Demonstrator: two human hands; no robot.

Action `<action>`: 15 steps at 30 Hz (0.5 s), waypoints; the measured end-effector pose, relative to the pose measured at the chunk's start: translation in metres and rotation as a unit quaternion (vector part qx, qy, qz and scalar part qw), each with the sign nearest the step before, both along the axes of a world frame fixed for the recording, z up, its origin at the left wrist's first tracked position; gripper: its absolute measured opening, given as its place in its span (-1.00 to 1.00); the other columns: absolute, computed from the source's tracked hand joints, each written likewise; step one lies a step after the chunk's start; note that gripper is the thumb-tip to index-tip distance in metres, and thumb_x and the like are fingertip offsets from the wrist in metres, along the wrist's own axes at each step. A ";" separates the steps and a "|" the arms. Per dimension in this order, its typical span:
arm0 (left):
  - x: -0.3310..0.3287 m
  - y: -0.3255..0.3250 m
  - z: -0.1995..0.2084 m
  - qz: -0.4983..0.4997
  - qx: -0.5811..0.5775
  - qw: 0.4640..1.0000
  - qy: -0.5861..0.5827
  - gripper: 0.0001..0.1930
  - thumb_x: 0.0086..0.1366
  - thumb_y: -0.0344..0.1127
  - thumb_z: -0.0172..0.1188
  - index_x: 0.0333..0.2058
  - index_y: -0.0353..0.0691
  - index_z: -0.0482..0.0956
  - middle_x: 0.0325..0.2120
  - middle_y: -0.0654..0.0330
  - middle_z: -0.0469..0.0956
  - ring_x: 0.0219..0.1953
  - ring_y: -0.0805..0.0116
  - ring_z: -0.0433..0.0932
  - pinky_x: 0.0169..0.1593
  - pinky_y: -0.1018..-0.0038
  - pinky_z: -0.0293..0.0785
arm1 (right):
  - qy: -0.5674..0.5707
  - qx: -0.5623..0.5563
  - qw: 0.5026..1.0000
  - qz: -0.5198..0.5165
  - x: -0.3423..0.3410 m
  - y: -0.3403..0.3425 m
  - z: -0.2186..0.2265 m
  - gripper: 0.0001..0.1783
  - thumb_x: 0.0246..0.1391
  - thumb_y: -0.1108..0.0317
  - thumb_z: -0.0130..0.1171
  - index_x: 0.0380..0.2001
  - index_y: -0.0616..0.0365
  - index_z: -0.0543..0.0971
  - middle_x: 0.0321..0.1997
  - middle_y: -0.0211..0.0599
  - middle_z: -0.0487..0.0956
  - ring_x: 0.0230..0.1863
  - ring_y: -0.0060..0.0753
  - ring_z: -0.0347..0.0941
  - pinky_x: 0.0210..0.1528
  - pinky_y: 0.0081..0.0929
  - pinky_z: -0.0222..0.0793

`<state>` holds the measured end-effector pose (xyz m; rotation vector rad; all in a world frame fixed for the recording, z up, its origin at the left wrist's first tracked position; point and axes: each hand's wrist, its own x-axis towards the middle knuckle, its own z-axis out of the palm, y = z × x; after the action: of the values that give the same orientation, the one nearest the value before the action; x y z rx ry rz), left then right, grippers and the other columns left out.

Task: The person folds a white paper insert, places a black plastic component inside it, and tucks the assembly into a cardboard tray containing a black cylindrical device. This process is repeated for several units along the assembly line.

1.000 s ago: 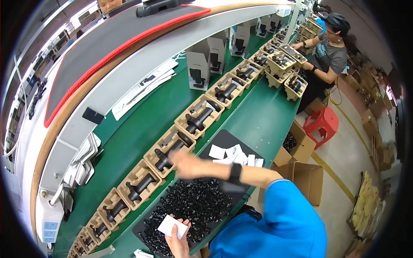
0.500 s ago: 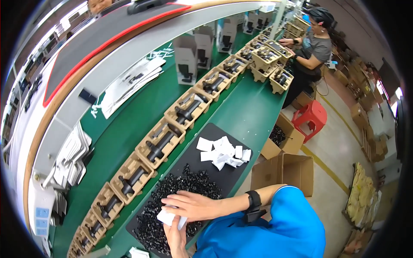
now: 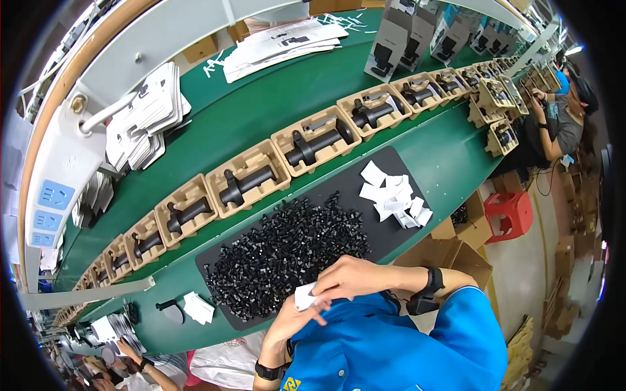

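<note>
A small white paper packet (image 3: 304, 297) is held between my two hands, close to my body at the near edge of the mat. My left hand (image 3: 287, 320) grips the packet from below, fingers closed round it. From the right, my right hand (image 3: 354, 277) pinches the packet's upper side with bent fingers. Whatever the packet contains is hidden. Just beyond my hands a wide heap of small black plastic parts (image 3: 287, 251) covers much of the dark mat (image 3: 390, 161). A loose pile of similar white packets (image 3: 393, 195) lies on the mat's right end.
Moulded brown trays (image 3: 277, 171) holding black devices run in a curved row beyond the mat. Printed boxes (image 3: 389, 49) and flat white sheets (image 3: 287, 45) are farther back. A co-worker (image 3: 566, 120) is at the far right, by stacked trays; a red stool (image 3: 508, 216) stands nearer.
My view has swung left. My hands, still holding the white packet, have moved off the black heap toward my body. The right hand's flattened fingers have bent into a pinch.
</note>
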<state>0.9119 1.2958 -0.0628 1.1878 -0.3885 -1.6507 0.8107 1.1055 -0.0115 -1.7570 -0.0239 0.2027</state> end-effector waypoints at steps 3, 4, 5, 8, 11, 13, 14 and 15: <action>0.004 0.002 0.013 -0.040 -0.004 0.999 0.035 -0.68 0.13 -0.48 0.21 -0.13 -0.37 0.43 -0.33 0.14 0.54 -0.40 0.45 0.53 -0.46 0.56 0.53 | 0.103 0.109 0.988 0.027 -0.002 0.006 -0.002 -0.86 0.10 0.35 0.09 -0.38 0.21 0.50 -0.52 -0.30 0.55 -0.67 -0.44 0.50 -0.60 -0.52 0.36; 0.004 0.006 0.007 -0.063 0.012 0.997 0.044 -0.63 0.02 -0.48 0.30 -0.15 -0.35 0.46 -0.37 0.18 0.55 -0.42 0.50 0.53 -0.51 0.63 0.47 | 0.147 0.070 0.978 0.129 0.004 0.003 0.007 -0.81 0.12 0.31 0.07 -0.41 0.25 0.49 -0.54 -0.27 0.56 -0.66 -0.42 0.52 -0.59 -0.50 0.36; 0.004 0.006 0.006 -0.055 0.017 0.997 0.047 -0.63 0.02 -0.48 0.30 -0.15 -0.35 0.46 -0.37 0.18 0.55 -0.42 0.50 0.53 -0.51 0.63 0.47 | 0.173 0.063 0.966 0.183 0.007 0.005 0.016 -0.74 0.09 0.26 0.07 -0.39 0.29 0.46 -0.49 -0.15 0.56 -0.56 -0.26 0.54 -0.49 -0.39 0.40; 0.002 -0.001 0.001 -0.144 -0.054 0.978 -0.140 -0.52 -0.12 -0.39 0.35 -0.14 -0.33 0.49 -0.33 0.10 0.59 -0.32 0.40 0.54 -0.24 0.46 0.47 | 0.087 -0.145 0.950 0.261 -0.003 0.033 -0.008 -0.71 -0.08 0.31 0.12 -0.36 0.35 0.42 -0.38 0.05 0.52 -0.30 0.05 0.49 -0.26 -0.11 0.39; 0.002 0.000 0.000 -0.153 -0.011 0.965 -0.213 -0.48 -0.12 -0.30 0.37 -0.11 -0.26 0.50 -0.29 0.07 0.58 -0.25 0.38 0.55 -0.14 0.46 0.43 | 0.134 -0.099 0.948 0.272 0.004 0.032 -0.014 -0.66 -0.11 0.33 0.14 -0.27 0.34 0.40 -0.37 0.06 0.50 -0.28 0.07 0.47 -0.23 -0.07 0.35; 0.003 0.014 -0.015 -0.099 0.002 0.966 -0.238 -0.49 -0.11 -0.32 0.38 -0.11 -0.25 0.51 -0.27 0.09 0.59 -0.23 0.40 0.55 -0.16 0.48 0.44 | 0.110 0.021 0.956 0.271 0.002 0.017 -0.037 -0.68 -0.05 0.37 0.12 -0.18 0.21 0.42 -0.33 -0.09 0.54 -0.38 -0.10 0.53 -0.41 -0.25 0.41; 0.009 0.021 -0.021 -0.064 0.030 0.977 -0.202 -0.51 -0.07 -0.34 0.37 -0.08 -0.23 0.51 -0.27 0.12 0.59 -0.25 0.46 0.54 -0.17 0.51 0.45 | 0.202 0.184 0.949 0.157 0.004 0.002 -0.033 -0.68 0.02 0.42 0.10 -0.10 0.15 0.46 -0.24 -0.19 0.58 -0.42 -0.39 0.56 -0.54 -0.49 0.43; 0.011 0.028 -0.026 0.005 0.024 0.974 -0.227 -0.53 -0.04 -0.41 0.35 -0.08 -0.21 0.52 -0.33 0.23 0.58 -0.31 0.54 0.51 -0.18 0.57 0.43 | 0.257 0.200 0.945 0.033 0.005 -0.010 -0.044 -0.65 0.06 0.45 0.08 -0.03 0.11 0.47 -0.15 -0.27 0.58 -0.42 -0.57 0.56 -0.56 -0.63 0.44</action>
<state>0.9233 1.3237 -0.0892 1.6033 -0.6276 -1.3752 0.8161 1.0952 -0.0553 -1.2574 0.2394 0.6548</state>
